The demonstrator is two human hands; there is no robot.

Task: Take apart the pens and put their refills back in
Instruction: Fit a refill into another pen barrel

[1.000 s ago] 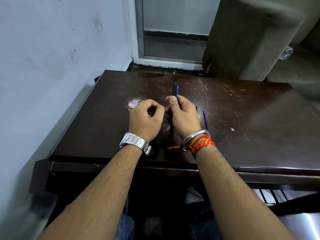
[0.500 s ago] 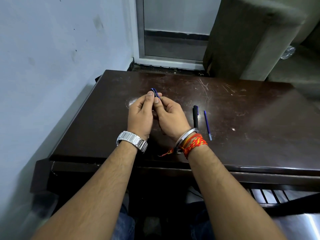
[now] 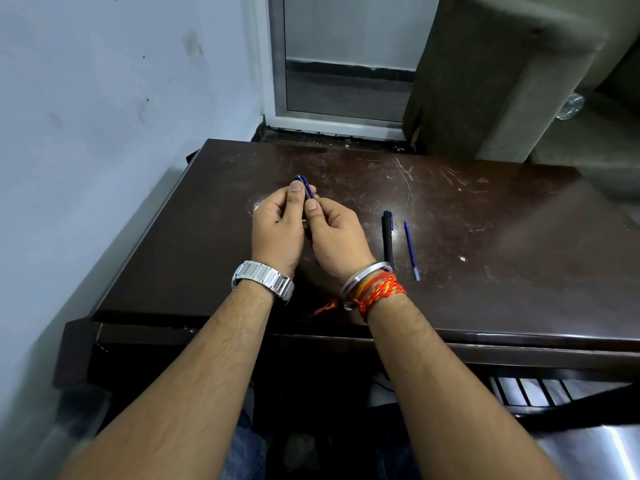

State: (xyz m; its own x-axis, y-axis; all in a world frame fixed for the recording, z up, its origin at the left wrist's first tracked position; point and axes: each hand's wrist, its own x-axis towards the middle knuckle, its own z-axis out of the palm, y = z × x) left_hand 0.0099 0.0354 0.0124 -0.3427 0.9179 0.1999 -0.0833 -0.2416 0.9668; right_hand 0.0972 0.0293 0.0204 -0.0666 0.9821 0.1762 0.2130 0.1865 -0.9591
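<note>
Pen (image 3: 307, 188) pinched by both hands' fingers (image 3: 297, 187); black pen (image 3: 388, 239), loose refill (image 3: 411, 250) lie right.

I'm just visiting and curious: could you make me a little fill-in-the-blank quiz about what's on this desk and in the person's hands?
1. Both hands, the left hand and the right hand, hold a small ____-coloured pen part.
2. The black pen lies on the table just to the ____ of the loose blue refill.
3. The metal watch sits on the ____ wrist.

Missing words: blue; left; left
</note>
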